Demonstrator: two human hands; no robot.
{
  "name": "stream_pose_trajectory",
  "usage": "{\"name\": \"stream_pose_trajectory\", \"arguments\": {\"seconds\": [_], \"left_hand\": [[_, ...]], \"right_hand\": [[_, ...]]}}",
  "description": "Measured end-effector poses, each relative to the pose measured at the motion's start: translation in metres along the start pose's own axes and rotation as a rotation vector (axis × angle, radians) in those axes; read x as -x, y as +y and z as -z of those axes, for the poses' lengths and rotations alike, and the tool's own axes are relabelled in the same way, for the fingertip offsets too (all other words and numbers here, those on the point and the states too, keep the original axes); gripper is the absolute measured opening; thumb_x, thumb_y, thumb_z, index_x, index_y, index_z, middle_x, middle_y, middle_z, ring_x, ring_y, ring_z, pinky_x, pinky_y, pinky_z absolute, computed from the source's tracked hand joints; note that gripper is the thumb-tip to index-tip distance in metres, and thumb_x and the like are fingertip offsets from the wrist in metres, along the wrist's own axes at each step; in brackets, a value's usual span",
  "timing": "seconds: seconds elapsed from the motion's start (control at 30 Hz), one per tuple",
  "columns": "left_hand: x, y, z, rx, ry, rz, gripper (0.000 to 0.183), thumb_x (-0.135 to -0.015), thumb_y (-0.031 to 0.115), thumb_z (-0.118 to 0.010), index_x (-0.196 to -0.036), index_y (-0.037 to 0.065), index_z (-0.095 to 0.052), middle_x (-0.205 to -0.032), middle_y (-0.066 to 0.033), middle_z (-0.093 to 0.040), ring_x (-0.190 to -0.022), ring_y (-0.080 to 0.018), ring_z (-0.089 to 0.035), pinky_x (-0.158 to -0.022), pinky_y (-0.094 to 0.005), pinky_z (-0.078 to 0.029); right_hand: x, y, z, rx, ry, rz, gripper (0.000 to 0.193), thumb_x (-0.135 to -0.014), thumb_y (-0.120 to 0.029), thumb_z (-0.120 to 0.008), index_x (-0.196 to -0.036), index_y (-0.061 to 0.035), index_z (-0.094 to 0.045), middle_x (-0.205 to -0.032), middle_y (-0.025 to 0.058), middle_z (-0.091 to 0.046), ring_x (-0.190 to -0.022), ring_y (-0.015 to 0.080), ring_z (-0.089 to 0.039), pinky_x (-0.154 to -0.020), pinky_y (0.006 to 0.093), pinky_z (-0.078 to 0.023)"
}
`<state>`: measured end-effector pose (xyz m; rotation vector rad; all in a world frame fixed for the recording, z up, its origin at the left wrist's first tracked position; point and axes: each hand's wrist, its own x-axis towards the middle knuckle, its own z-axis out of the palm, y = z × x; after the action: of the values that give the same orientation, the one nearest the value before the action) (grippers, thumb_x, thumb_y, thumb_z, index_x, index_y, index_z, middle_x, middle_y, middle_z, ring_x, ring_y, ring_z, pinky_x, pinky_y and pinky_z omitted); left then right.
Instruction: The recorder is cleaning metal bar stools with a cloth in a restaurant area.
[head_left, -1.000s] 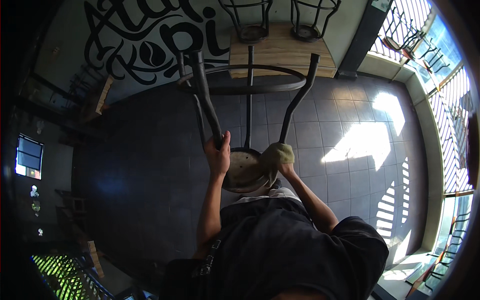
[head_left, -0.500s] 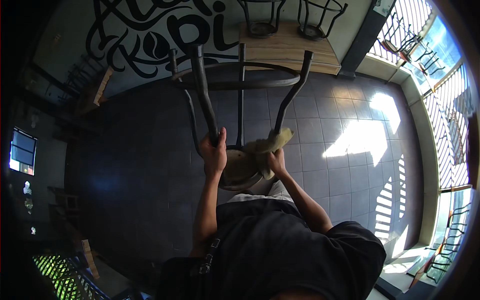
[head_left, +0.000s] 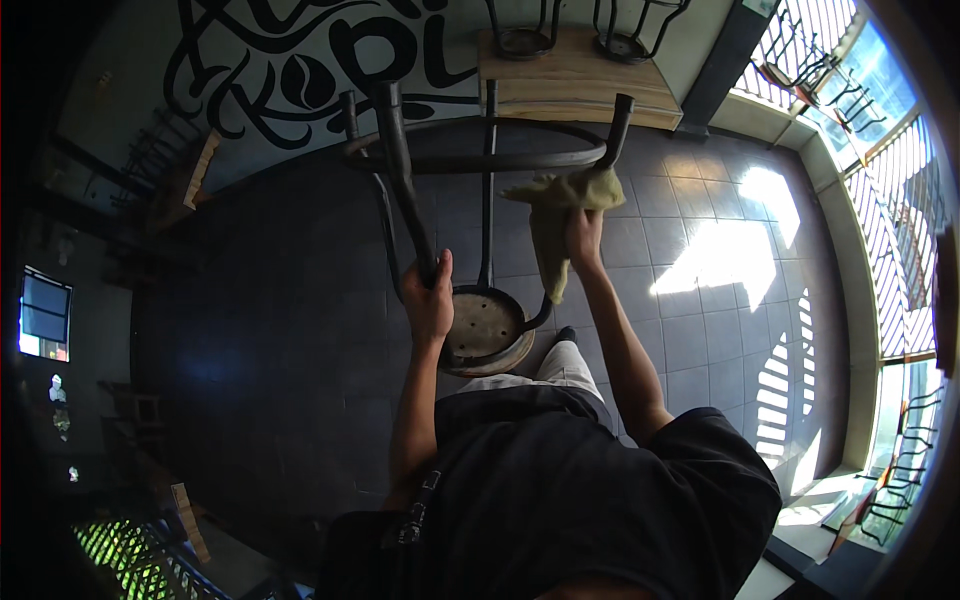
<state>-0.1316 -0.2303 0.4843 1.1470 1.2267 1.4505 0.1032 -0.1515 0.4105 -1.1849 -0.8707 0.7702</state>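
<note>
A stool (head_left: 484, 325) hangs upside down in front of me, its round seat low and near my body, its dark metal legs and ring pointing up and away. My left hand (head_left: 429, 300) is wrapped round the near left leg, just above the seat. A yellowish-green cloth (head_left: 575, 192) is bunched in my right hand (head_left: 585, 238). That hand presses the cloth round the right leg, a little below the ring, and one end of the cloth dangles down along the leg. The underside of the seat shows several small holes.
At the back wall, a wooden table (head_left: 580, 85) carries two upturned stools (head_left: 626, 45). More upturned stools (head_left: 805, 75) stand by the bright windows on the right. Dark tiles (head_left: 690, 345) cover the floor, with sunlit patches at right.
My right hand and the cloth have slid up the right leg, from near the seat to just under the ring. My left hand keeps its hold on the stool.
</note>
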Motion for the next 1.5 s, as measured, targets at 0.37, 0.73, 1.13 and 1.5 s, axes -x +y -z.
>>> {"name": "stream_pose_trajectory", "arguments": {"seconds": [0.37, 0.73, 1.13, 1.5], "left_hand": [[-0.010, -0.022, -0.008, -0.139, -0.095, -0.063, 0.040, -0.093, 0.022, -0.060, -0.060, 0.009, -0.041, -0.052, 0.0075, -0.034, -0.047, -0.0017, -0.030, -0.045, -0.0236, -0.023], [-0.017, -0.013, -0.011, -0.020, -0.115, 0.064, 0.041, -0.093, 0.022, -0.061, -0.059, 0.010, -0.042, -0.050, 0.0057, -0.038, -0.043, -0.0033, -0.034, -0.042, -0.0241, -0.025], [-0.029, -0.027, -0.063, -0.086, -0.113, -0.003, 0.042, -0.093, 0.022, -0.061, -0.058, 0.009, -0.041, -0.051, 0.0062, -0.035, -0.047, -0.0030, -0.031, -0.045, -0.0256, -0.023], [-0.049, -0.005, -0.111, -0.386, 0.060, -0.134, 0.042, -0.093, 0.021, -0.060, -0.059, 0.006, -0.041, -0.051, 0.0041, -0.034, -0.048, -0.0047, -0.031, -0.046, -0.0269, -0.024]], "right_hand": [[0.083, 0.125, 0.023, -0.075, -0.110, 0.113, 0.038, -0.097, -0.030, -0.048, -0.122, -0.0028, -0.044, -0.106, 0.0085, -0.056, -0.100, 0.0214, -0.054, -0.087, 0.0358, -0.045], [-0.154, -0.065, 0.056, 0.207, 0.071, 0.251, 0.034, -0.092, -0.029, -0.057, -0.102, 0.0029, -0.057, -0.088, 0.0070, -0.060, -0.077, 0.0167, -0.054, -0.070, 0.0304, -0.046], [-0.062, -0.005, 0.021, -0.102, 0.004, 0.073, 0.052, -0.094, -0.031, -0.056, -0.133, 0.0007, -0.039, -0.121, 0.0106, -0.050, -0.105, 0.0207, -0.051, -0.091, 0.0314, -0.042], [0.059, 0.127, 0.076, 0.003, -0.352, -0.187, 0.035, -0.087, -0.015, -0.059, -0.117, -0.0022, -0.049, -0.109, 0.0077, -0.056, -0.098, 0.0201, -0.056, -0.088, 0.0350, -0.045]]}}
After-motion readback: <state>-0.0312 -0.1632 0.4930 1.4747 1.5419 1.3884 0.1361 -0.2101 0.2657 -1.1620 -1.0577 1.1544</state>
